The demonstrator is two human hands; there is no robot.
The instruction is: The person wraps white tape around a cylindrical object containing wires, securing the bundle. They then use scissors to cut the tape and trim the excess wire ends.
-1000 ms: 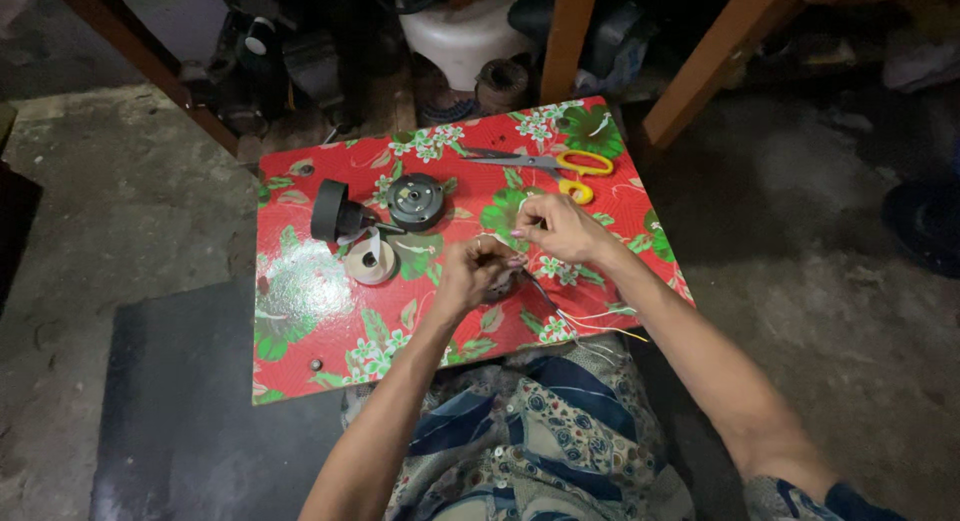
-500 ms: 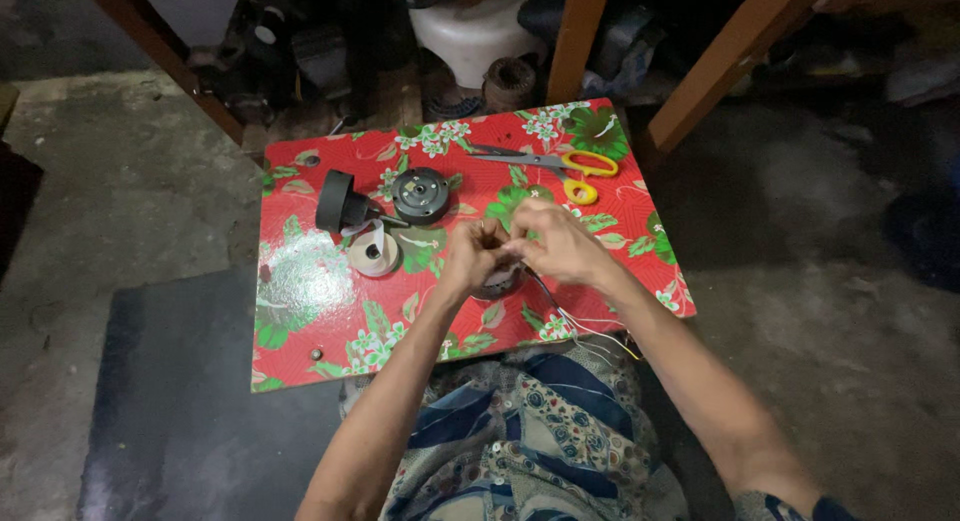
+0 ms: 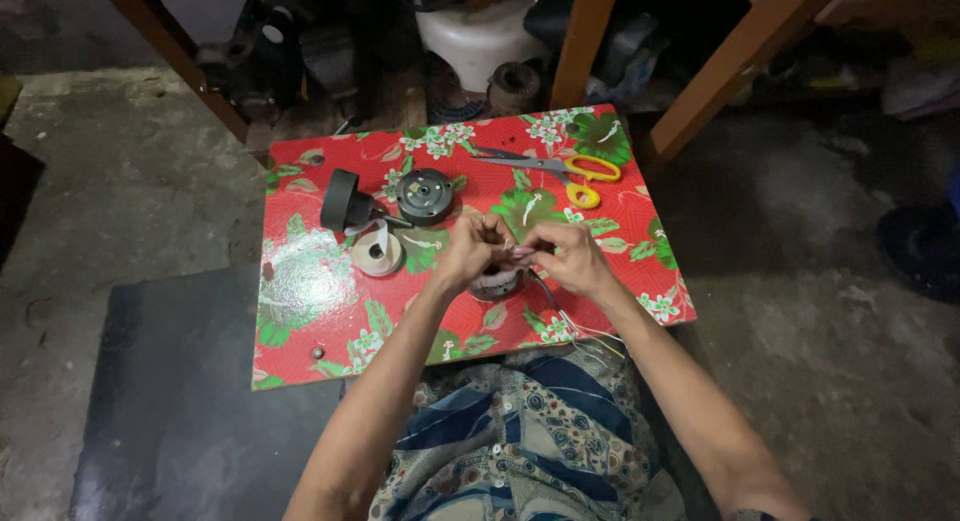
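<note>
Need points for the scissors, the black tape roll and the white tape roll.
scissors [image 3: 585, 168]: head view, on the upper yellow handle loop.
black tape roll [image 3: 338, 199]: head view, on its outer side, standing on edge.
white tape roll [image 3: 377, 253]: head view, on the flat ring beside its centre hole.

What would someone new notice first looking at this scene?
Probably the bright red floral-patterned board lying on the grey concrete floor, with both hands meeting over its middle: the left hand and right hand pinch thin wires above a small round metal part. Behind them lie yellow-handled scissors near the far edge, and a black tape roll to the left.
</note>
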